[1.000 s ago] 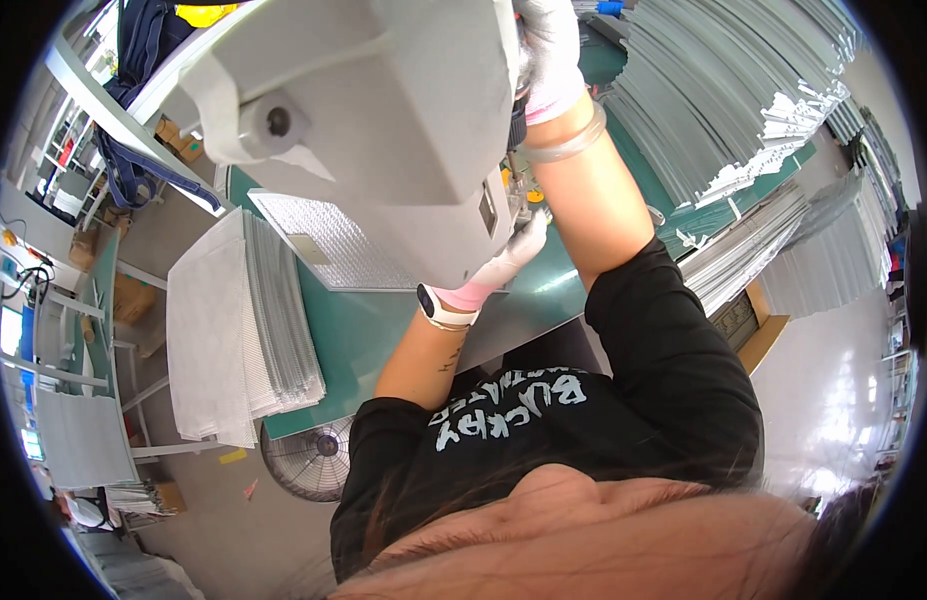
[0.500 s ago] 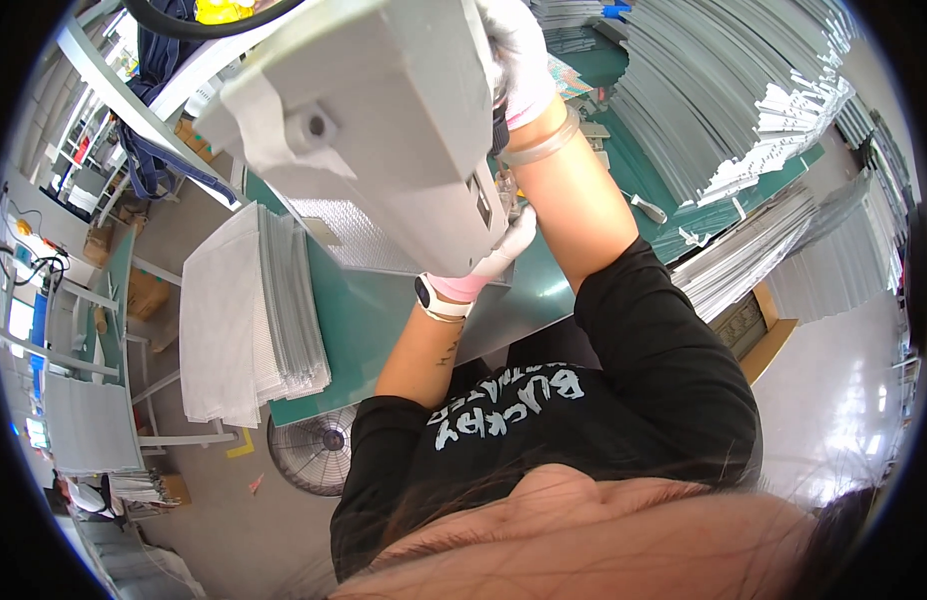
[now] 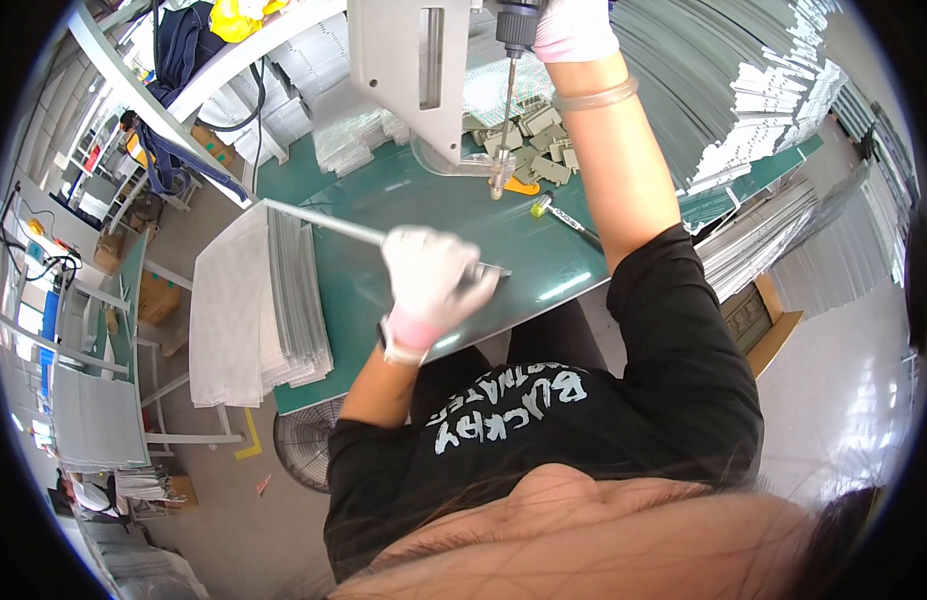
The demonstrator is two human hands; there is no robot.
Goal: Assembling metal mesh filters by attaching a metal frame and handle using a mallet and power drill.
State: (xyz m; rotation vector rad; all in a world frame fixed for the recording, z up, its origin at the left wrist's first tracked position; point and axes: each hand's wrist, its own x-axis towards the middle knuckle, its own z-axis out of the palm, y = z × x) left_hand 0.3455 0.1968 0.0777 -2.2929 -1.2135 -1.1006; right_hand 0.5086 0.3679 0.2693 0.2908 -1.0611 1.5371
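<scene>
My left hand [image 3: 429,280], in a white glove with a pink cuff, is closed on a thin light-grey panel [image 3: 329,223]. The panel is seen nearly edge-on, tilted above the green table [image 3: 384,330], and its short end shows past my fingers. Raised at the top edge, my gloved right hand [image 3: 576,30] is beside the black chuck [image 3: 519,25] of a drill-like machine; its fingers are out of sight. A long thin spindle [image 3: 506,110] points down from the chuck. To its left stands the machine's grey housing [image 3: 409,70], with a slot in it.
Beige plastic pieces [image 3: 544,145] lie heaped behind the spindle. A marker pen [image 3: 564,215] rests on the table. White panels [image 3: 229,310] are stacked at the left, and grey strips [image 3: 684,90] at the far right. Below the table stands a fan [image 3: 304,445].
The grey housing, which filled the upper middle, now shows smaller at the top. My left hand has moved left and down with the panel, away from the machine. The spindle has come into view.
</scene>
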